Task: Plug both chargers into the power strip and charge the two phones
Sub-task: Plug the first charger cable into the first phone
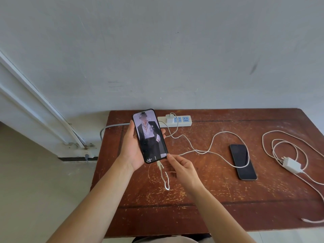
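My left hand (pixel 132 151) holds a phone (pixel 149 135) upright above the table, its screen lit. A white cable plug (pixel 159 163) sits in the phone's bottom port. My right hand (pixel 180 168) is just below the phone, fingers loosely apart near the cable (pixel 192 151), index fingertip touching the phone's lower corner. That cable runs to a white charger (pixel 169 118) plugged into the power strip (pixel 175 121) at the table's back. A second, dark phone (pixel 242 161) lies flat at the right, the cable looping over it. A second charger (pixel 292 164) lies unplugged with its coiled cable (pixel 284 146) at far right.
The worn brown wooden table (pixel 210 199) stands against a grey wall. The strip's grey cord (pixel 112 128) drops off the table's left edge toward a wall outlet (pixel 86 156). A loose cable end (pixel 312 220) lies near the front right edge.
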Tool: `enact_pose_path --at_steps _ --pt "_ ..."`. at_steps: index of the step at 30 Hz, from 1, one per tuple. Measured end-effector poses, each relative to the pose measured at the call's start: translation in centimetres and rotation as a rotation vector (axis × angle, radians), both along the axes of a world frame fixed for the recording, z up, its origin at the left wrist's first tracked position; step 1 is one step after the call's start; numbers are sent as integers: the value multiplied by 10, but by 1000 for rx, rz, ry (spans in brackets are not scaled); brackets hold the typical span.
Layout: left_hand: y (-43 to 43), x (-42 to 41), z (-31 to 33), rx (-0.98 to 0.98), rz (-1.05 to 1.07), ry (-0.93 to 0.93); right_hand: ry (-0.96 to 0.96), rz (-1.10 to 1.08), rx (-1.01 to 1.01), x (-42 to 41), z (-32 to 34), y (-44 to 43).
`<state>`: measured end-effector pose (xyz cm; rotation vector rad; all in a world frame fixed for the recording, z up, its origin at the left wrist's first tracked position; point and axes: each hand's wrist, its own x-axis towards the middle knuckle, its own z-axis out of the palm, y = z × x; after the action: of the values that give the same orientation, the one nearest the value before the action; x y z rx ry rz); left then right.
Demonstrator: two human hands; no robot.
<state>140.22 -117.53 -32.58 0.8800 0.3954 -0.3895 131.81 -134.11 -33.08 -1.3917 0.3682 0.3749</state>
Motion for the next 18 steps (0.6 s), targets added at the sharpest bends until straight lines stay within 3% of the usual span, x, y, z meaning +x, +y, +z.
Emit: enact_pose_path --at_steps 18 --pt "3 1 -10 -100 -42 33 -17 -17 5 1 -10 -5"
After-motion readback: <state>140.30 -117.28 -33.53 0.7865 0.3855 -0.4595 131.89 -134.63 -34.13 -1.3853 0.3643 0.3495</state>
